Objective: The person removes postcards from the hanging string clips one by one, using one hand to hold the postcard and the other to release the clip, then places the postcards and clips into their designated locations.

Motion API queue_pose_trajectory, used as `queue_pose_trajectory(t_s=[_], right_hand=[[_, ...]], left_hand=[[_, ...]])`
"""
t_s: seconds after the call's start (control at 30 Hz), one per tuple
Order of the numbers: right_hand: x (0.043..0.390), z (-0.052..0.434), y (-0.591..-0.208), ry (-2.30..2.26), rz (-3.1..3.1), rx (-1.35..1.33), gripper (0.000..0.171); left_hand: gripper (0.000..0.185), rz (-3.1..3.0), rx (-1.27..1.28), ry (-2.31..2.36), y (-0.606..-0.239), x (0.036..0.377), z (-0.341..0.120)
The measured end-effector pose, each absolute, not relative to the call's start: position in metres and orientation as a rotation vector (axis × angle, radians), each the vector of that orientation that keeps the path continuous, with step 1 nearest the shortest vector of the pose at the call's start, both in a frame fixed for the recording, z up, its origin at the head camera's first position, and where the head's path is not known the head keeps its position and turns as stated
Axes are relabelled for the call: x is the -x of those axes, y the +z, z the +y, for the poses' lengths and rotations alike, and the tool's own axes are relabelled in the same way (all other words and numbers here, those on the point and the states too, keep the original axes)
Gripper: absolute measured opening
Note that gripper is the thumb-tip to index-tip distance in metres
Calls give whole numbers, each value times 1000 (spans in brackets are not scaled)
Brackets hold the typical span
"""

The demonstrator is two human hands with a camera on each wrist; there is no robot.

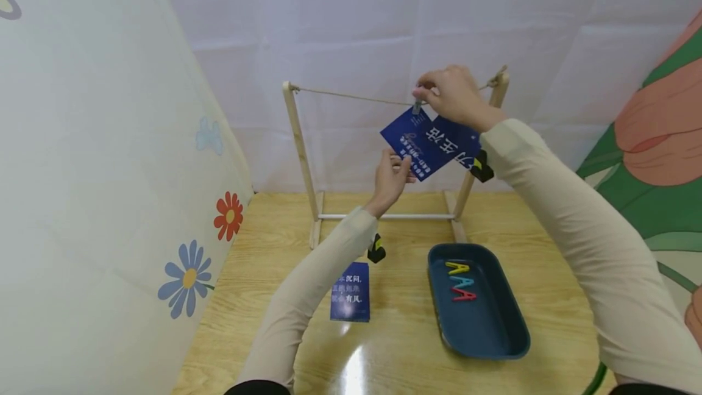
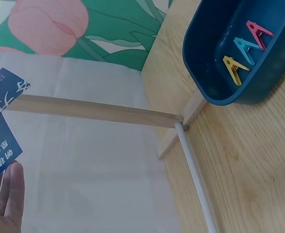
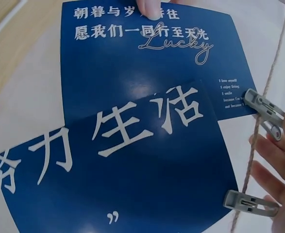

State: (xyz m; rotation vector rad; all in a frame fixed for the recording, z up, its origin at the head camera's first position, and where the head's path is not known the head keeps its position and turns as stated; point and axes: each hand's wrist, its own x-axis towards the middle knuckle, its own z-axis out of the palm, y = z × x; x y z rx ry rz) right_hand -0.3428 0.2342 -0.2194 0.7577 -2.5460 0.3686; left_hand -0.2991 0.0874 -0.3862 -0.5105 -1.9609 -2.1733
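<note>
My right hand pinches a grey clothespin at the rope. The pin's tip sits on a corner of a blue card with "Lucky" lettering. Below, my left hand holds that card by its lower edge, the thumb on its printed face. Beside it and partly overlapping it hangs a second blue card with large white characters. Another grey clothespin clips that one to the rope. In the left wrist view, only parts of both cards and the left fingers show.
The rope spans a wooden frame standing on the wood-grain table. A dark blue tray at front right contains yellow, blue and red clothespins. More blue cards lie on the table near the left forearm. Printed cloth walls enclose the space.
</note>
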Motion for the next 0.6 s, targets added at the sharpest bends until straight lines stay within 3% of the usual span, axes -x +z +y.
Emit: queue_pose_trajectory(t_s=[0.6], right_hand=[[335,214,-217,413,-2675,-610,16]], left_hand=[[17,-1924,490,-2250,-383,299,88]])
